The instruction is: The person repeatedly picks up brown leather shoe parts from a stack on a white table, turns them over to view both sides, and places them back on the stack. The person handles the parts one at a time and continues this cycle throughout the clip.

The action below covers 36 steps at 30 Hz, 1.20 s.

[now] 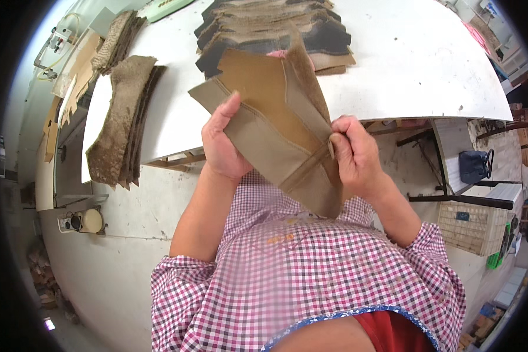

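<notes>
Tan suede piece point(276, 111) gripped by left hand point(222, 144) and right hand point(352, 155).

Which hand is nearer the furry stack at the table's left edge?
Left. The left hand grips the tan piece nearer the furry stack; the right hand is farther off.

Standing across the far half of the scene, a white worktable point(416, 70), its near edge curving. Lying below, a pale, scuffed concrete floor point(117, 276). Sitting at the right, a woven basket point(472, 226) beside a dark metal frame point(452, 196). Crowding the far right, shelves and boxes point(519, 88). Falling evenly, bright light.
</notes>
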Motion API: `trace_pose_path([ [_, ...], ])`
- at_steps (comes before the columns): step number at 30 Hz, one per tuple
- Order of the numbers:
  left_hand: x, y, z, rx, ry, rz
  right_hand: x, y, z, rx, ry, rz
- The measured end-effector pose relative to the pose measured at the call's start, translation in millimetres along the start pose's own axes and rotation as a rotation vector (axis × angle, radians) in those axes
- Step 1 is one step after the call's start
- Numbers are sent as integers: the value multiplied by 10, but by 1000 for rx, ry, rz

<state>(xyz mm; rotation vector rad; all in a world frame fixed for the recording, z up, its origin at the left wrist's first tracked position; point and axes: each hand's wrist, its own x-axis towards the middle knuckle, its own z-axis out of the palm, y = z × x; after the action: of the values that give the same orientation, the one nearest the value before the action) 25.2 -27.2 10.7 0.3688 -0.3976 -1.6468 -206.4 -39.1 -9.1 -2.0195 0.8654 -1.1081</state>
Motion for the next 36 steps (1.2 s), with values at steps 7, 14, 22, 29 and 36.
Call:
trace_pose_path([
  [7,-87,77,15,-127,-41,21,483,-120,-215,206,-46,184],
  [14,-178,45,14,-146,-72,-72,1076,142,-31,1122,-396,375],
  [22,-389,-22,-13,-25,-39,12,810,219,-76,940,-50,492],
  [29,-333,-126,56,-128,-16,-57,748,148,147,778,-206,604],
  [36,-316,-33,187,-137,-11,13,386,-112,-145,74,280,-187],
])
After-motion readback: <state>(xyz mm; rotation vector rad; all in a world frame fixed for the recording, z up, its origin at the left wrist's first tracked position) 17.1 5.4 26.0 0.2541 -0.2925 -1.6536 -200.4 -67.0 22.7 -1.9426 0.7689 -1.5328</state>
